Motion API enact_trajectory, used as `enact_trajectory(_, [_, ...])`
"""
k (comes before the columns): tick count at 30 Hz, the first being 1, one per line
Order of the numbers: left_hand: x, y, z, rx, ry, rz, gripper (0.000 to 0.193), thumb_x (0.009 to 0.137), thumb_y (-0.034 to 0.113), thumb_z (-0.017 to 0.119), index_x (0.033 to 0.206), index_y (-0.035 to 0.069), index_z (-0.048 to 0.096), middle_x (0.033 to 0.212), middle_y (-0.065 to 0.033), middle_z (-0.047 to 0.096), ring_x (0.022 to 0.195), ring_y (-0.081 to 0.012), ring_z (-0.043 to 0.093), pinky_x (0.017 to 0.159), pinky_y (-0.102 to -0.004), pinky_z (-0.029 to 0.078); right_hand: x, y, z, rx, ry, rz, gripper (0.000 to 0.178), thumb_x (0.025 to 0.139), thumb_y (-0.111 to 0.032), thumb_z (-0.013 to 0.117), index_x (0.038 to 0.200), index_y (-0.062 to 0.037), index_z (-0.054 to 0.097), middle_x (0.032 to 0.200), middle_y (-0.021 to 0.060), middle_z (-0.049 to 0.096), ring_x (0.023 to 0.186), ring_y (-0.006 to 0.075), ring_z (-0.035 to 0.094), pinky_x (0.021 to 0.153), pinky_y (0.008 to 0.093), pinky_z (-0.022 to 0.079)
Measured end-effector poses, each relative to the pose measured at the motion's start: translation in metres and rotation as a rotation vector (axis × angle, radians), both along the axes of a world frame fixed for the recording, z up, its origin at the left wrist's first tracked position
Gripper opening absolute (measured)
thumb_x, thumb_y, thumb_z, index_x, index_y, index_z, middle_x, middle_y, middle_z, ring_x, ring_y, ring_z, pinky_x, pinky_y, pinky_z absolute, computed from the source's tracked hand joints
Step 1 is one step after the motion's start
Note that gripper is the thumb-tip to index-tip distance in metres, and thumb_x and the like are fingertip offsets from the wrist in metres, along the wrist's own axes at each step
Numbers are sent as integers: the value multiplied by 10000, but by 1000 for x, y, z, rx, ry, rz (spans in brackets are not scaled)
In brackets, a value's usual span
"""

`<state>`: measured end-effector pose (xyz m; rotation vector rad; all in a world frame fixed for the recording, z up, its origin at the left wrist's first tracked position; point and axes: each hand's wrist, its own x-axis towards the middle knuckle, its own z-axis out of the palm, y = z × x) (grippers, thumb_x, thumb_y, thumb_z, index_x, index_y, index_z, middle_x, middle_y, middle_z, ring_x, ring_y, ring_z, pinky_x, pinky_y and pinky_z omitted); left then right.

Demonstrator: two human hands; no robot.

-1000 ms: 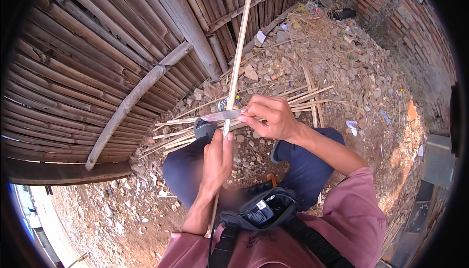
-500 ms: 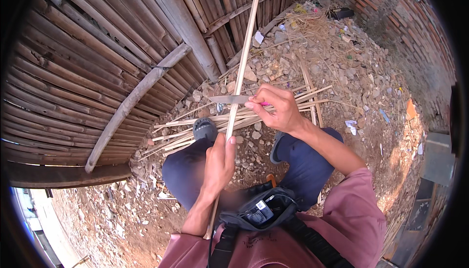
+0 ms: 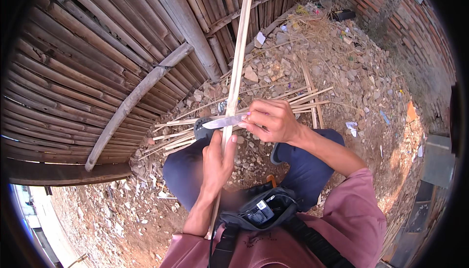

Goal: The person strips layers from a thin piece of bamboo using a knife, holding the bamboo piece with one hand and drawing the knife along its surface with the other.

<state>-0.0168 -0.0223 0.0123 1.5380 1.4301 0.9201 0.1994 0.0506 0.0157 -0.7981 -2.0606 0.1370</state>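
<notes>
A long pale bamboo strip (image 3: 238, 60) slants up and away from my lap toward the slatted wall. My left hand (image 3: 218, 163) is closed around its lower part, thumb along the side. In my right hand (image 3: 271, 121) is a knife (image 3: 222, 122), its handle mostly hidden by my fingers. The blade lies across the strip just above my left thumb, its tip pointing left. Below, more bamboo strips (image 3: 310, 97) lie in a loose pile on the ground, in front of and partly behind my hands and feet.
A bamboo slat wall (image 3: 97, 82) with a curved pole (image 3: 132, 104) stands close on the left. At the far right rises a brick wall (image 3: 415, 19). Stony ground (image 3: 361, 82) with litter spreads around. An open black pouch (image 3: 261, 209) sits at my waist.
My right hand has drawn the knife down along the strip toward my left hand. The strip's far end has tipped slightly left; my left hand keeps its grip.
</notes>
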Motion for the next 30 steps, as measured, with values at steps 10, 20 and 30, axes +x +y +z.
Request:
enact_trajectory(10, [3, -1, 3, 32, 23, 27, 241, 1082, 205, 669, 982, 3, 585, 640, -62, 601, 577, -122, 542, 543, -337, 442, 3, 4, 4, -53, -22, 19, 161, 887, -187, 828, 855, -91, 703, 797, 30, 643, 648, 237, 677, 560, 390, 544])
enact_trajectory(20, [3, 0, 2, 103, 42, 34, 238, 1051, 191, 707, 1011, -4, 576, 666, -136, 657, 539, -230, 655, 540, -378, 487, 1, 1, 1, 44, -32, 28, 170, 859, -186, 846, 852, -94, 703, 797, 36, 627, 662, 229, 678, 575, 376, 549])
enact_trajectory(30, [5, -1, 6, 52, 53, 51, 213, 1039, 175, 733, 969, 14, 611, 632, -34, 606, 580, -72, 500, 541, -299, 416, 3, 9, 5, -25, 72, -25, 187, 898, -161, 835, 828, -79, 682, 779, 47, 650, 622, 245, 676, 545, 387, 509])
